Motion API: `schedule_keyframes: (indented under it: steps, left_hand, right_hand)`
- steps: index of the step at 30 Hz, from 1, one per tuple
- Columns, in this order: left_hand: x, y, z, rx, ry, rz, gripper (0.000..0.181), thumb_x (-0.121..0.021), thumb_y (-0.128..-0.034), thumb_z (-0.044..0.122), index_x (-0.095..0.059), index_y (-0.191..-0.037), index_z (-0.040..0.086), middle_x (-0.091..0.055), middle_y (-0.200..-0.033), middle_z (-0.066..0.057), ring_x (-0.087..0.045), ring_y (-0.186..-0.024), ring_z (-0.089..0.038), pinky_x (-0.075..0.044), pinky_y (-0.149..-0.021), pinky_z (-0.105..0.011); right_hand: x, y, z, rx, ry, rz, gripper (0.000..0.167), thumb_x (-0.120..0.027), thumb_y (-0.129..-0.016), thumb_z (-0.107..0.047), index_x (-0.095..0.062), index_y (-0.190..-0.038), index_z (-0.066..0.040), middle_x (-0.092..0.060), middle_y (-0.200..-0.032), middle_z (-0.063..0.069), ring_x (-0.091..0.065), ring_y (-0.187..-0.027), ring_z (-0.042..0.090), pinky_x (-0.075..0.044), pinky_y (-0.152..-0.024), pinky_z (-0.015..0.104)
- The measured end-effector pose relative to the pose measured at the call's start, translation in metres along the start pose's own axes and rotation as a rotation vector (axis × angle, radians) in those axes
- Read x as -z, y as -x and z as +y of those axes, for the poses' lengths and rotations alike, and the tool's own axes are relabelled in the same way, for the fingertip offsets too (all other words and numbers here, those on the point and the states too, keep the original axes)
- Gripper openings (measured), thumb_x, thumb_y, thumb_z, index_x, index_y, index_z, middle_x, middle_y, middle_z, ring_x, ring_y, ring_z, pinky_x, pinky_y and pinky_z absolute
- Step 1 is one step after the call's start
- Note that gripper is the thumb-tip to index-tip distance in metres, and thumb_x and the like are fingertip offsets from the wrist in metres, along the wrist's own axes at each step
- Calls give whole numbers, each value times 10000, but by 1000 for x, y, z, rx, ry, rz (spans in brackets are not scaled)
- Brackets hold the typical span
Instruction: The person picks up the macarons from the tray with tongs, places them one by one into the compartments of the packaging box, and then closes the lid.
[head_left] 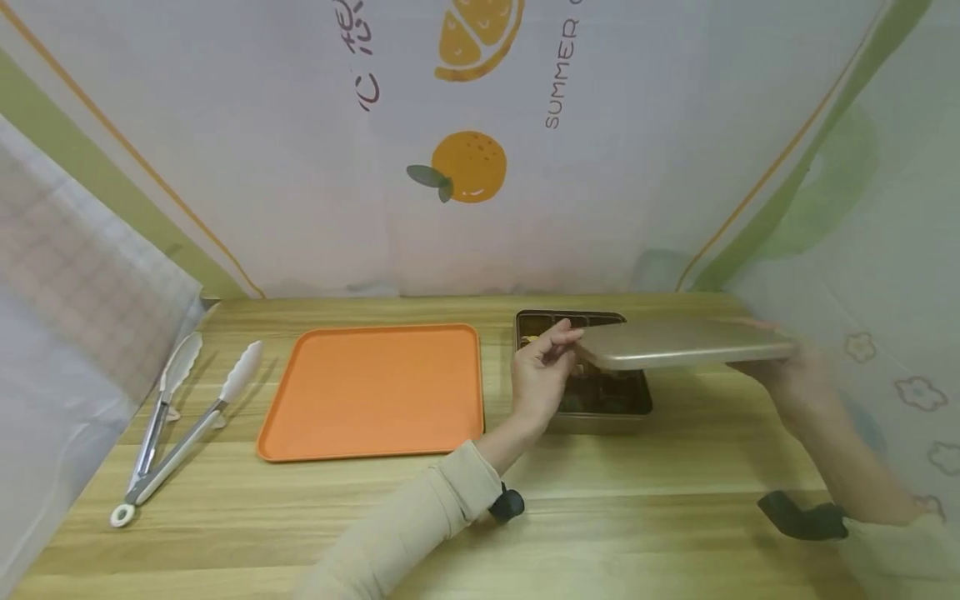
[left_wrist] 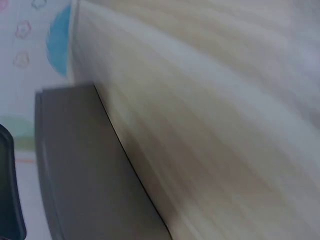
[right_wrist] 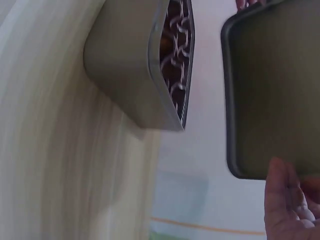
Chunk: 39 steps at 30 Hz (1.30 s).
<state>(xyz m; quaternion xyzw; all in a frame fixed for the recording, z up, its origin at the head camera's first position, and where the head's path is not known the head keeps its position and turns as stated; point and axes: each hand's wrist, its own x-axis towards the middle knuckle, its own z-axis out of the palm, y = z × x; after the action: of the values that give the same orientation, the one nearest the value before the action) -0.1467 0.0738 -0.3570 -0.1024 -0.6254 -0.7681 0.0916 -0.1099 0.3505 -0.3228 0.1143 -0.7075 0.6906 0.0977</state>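
A flat grey-brown lid (head_left: 686, 343) is held in the air over the right part of a box and beyond it. At its left end my left hand (head_left: 542, 379) pinches the edge, in front of the box. My right hand (head_left: 798, 387) grips the opposite end; in the right wrist view its fingers (right_wrist: 280, 185) lie against the lid's underside. Below stands the box (head_left: 600, 423), uncovered, with a dark interior split into compartments. Something yellow shows in a back left compartment; the lid and left hand hide much of the rest. The box's side wall (left_wrist: 95, 165) fills the left wrist view's lower left.
An orange tray (head_left: 375, 392) lies left of the box on the wooden table (head_left: 637, 517). Farther left, tongs (head_left: 176, 433) with pale tips lie spread apart. A printed cloth (head_left: 300, 208) hangs behind the table and along its sides.
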Motion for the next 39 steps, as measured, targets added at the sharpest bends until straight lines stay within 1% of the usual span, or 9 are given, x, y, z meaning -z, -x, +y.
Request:
schedule_keyframes:
  steps: [3,6,10,13,18,23,27,33,39]
  left_hand:
    - [11,-5,-2,5,-21,28,220,-595,-823,-133,-707,-991,-47,-601,-1241,-160,-542,-1206,-238,-465,-911,-239]
    - [21,-9,-3,-4,-68,47,208,-591,-835,-110,-709,-992,-42,-607,-1234,-152,-541,-1206,-230,-480,-887,-247]
    - [32,-15,-8,10,-100,52,215,-586,-839,-108,-701,-1011,-49,-646,-1153,-169,-565,-1174,-239,-482,-884,-247]
    - [39,-18,-11,58,-152,33,271,-571,-845,-114,-696,-1062,-11,-658,-1138,-137,-593,-1133,-228,-486,-867,-220]
    - [50,-20,-12,154,-271,-34,374,-522,-910,-50,-611,-1245,92,-577,-1281,-44,-559,-1171,-191,-474,-866,-194]
    - [58,-22,-14,215,-303,-118,401,-473,-984,98,-459,-1385,96,-435,-1425,-38,-411,-1313,-185,-379,-1025,-311]
    - [61,-25,-17,227,-302,-162,477,-519,-971,154,-388,-1418,53,-389,-1451,-99,-420,-1310,-222,-392,-1009,-304]
    - [60,-29,-22,223,-348,-179,533,-549,-950,122,-343,-1434,35,-364,-1454,-126,-414,-1310,-227,-390,-997,-271]
    - [61,-31,-25,220,-390,-175,541,-555,-948,136,-343,-1437,48,-374,-1449,-124,-416,-1302,-251,-410,-979,-300]
  right_hand:
    - [-5,-1,7,-78,-92,-81,293,-462,-970,-27,-618,-1203,-113,-561,-1171,-76,-551,-1012,30,-472,-808,131]
    - [-11,-5,11,-181,-109,-97,320,-424,-1006,-163,-555,-1285,-78,-576,-1204,-96,-590,-1009,5,-479,-819,143]
    - [-20,-11,15,-337,154,-116,572,-438,-995,-324,-319,-1424,35,-459,-1402,68,-485,-1246,125,-425,-917,153]
    - [-27,-15,21,-391,340,-158,678,-428,-985,-396,-239,-1436,73,-270,-1483,215,-454,-1266,133,-403,-932,144]
    - [-39,-21,32,-364,375,-153,657,-464,-979,-370,-284,-1426,77,-311,-1441,288,-533,-946,-126,-453,-812,101]
    - [-48,-27,39,-339,427,-115,640,-495,-971,-352,-313,-1415,72,-357,-1414,298,-537,-934,-69,-478,-771,123]
    - [-52,-31,44,-290,543,-85,601,-526,-962,-332,-373,-1395,55,-470,-1331,286,-526,-979,16,-460,-746,91]
    - [-57,-33,53,-224,607,-52,524,-570,-947,-216,-425,-1354,81,-569,-1130,279,-484,-811,-114,-443,-702,77]
    - [-60,-31,57,-213,618,-61,525,-590,-935,-196,-429,-1349,83,-597,-1068,273,-506,-771,-69,-459,-678,104]
